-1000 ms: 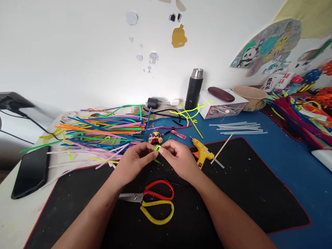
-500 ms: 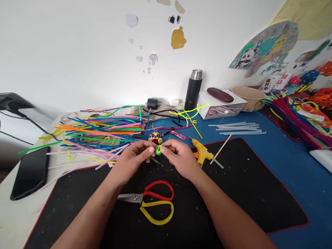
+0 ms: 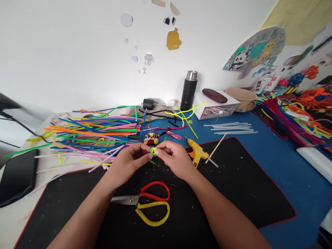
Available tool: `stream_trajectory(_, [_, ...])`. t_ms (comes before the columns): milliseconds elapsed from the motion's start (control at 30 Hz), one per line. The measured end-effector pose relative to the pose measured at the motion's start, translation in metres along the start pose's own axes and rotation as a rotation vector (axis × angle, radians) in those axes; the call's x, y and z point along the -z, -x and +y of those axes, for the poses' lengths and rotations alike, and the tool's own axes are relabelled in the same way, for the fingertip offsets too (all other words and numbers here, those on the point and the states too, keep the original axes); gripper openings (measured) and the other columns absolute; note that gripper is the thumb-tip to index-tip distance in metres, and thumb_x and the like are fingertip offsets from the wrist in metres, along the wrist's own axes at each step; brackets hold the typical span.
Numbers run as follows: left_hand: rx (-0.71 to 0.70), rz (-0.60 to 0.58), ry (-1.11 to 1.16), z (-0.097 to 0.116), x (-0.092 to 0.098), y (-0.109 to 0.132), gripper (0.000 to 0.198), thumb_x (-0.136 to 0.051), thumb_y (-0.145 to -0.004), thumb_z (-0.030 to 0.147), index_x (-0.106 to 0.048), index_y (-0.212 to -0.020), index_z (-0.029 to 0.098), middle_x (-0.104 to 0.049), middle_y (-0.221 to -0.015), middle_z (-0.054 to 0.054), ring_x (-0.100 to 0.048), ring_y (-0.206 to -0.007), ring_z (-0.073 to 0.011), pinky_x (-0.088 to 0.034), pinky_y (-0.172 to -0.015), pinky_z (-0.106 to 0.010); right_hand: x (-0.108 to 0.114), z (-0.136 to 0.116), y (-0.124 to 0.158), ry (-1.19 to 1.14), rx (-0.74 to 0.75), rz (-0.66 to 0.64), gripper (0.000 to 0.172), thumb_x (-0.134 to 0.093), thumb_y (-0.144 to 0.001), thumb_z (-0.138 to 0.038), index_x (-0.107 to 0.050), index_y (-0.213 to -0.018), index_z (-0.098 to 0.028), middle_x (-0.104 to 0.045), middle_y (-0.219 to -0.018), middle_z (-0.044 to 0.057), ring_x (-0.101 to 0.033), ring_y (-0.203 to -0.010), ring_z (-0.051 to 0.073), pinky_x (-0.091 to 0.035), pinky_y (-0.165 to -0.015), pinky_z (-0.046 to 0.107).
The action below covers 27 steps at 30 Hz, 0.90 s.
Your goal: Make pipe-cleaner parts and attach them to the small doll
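Observation:
Between the fingertips of both hands is a small green and yellow coiled piece (image 3: 153,151). My left hand (image 3: 131,159) pinches its left side, and my right hand (image 3: 175,157) grips its right side with thumb and fingers. Just behind the fingertips stands a small colourful figure (image 3: 151,138). Scissors (image 3: 145,202) with one red and one yellow handle lie on the black mat (image 3: 228,186), below the hands. To the right of my right hand rests a yellow glue gun (image 3: 198,152) with a clear stick in its back.
Coloured pipe cleaners (image 3: 95,129) spread across the left. A phone (image 3: 19,176) lies at the far left. Glue sticks (image 3: 232,128), a black flask (image 3: 189,90), a white box (image 3: 216,105) and a bowl (image 3: 241,98) are at the back right. More stems (image 3: 287,119) lie far right.
The coiled piece has turned between my fingers and shows more of its edge. The view has shifted, so most things appear further left. Both hands keep their hold.

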State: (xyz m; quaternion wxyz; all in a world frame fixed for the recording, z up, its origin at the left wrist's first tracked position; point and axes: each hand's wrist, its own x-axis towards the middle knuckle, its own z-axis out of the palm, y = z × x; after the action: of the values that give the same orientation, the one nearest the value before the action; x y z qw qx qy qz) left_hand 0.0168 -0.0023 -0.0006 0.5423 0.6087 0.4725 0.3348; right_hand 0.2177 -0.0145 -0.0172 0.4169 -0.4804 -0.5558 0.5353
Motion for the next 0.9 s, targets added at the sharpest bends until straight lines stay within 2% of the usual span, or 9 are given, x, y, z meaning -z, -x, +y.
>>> stream_trajectory(133, [-0.012,0.027,-0.044,0.000,0.001,0.000,0.036,-0.081,-0.081,0.056,-0.076,-0.091,0.021,-0.074,-0.081,-0.004,-0.065,-0.073,-0.0198,-0.052,-0.067,-0.029,-0.001,0.000,0.001,0.027,0.027,0.013,0.022,-0.069,-0.094,-0.042,-0.072,-0.095,-0.020,-0.058,-0.068,-0.004,-0.047,-0.058,0.012,-0.035,-0.054,0.025])
stream_trajectory(300, [0.006,0.021,-0.034,-0.002,0.000,0.000,0.037,-0.081,-0.080,0.056,-0.076,-0.090,0.021,-0.072,-0.079,-0.004,-0.064,-0.072,-0.0197,-0.052,-0.066,-0.028,-0.002,0.000,0.002,0.111,0.067,0.047,0.019,-0.068,-0.096,-0.040,-0.073,-0.098,-0.022,-0.055,-0.065,-0.005,-0.047,-0.058,0.013,-0.036,-0.056,0.026])
stream_trajectory(433, [0.022,0.000,-0.020,-0.005,0.001,0.001,0.036,-0.080,-0.082,0.056,-0.075,-0.091,0.021,-0.071,-0.081,-0.003,-0.062,-0.073,-0.0188,-0.050,-0.068,-0.027,-0.003,-0.001,0.003,0.097,0.054,0.035,0.019,-0.068,-0.096,-0.039,-0.072,-0.095,-0.021,-0.057,-0.068,-0.004,-0.048,-0.060,0.013,-0.036,-0.057,0.027])
stream_trajectory(567, [0.044,-0.005,0.004,-0.005,0.001,0.001,0.037,-0.081,-0.082,0.056,-0.075,-0.093,0.021,-0.069,-0.080,-0.002,-0.060,-0.072,-0.0175,-0.047,-0.067,-0.027,-0.001,-0.002,0.001,0.072,0.050,0.041,0.020,-0.069,-0.094,-0.040,-0.072,-0.095,-0.021,-0.053,-0.065,-0.005,-0.046,-0.058,0.012,-0.034,-0.055,0.026])
stream_trajectory(800, [0.071,0.093,0.103,-0.004,0.003,-0.004,0.040,-0.085,-0.077,0.055,-0.071,-0.087,0.020,-0.065,-0.079,0.000,-0.056,-0.068,-0.0151,-0.046,-0.065,-0.027,0.011,-0.003,-0.007,-0.215,0.014,0.200,0.035,-0.074,-0.088,-0.055,-0.068,-0.091,-0.020,-0.040,-0.057,-0.009,-0.031,-0.047,0.009,-0.026,-0.045,0.025])
stream_trajectory(900, [0.075,0.103,0.144,-0.005,0.003,-0.005,0.039,-0.084,-0.077,0.054,-0.070,-0.089,0.020,-0.062,-0.076,0.002,-0.055,-0.066,-0.0142,-0.045,-0.065,-0.027,0.017,-0.007,-0.006,-0.194,0.000,0.191,0.034,-0.073,-0.089,-0.054,-0.069,-0.092,-0.020,-0.038,-0.057,-0.009,-0.030,-0.047,0.008,-0.025,-0.045,0.024])
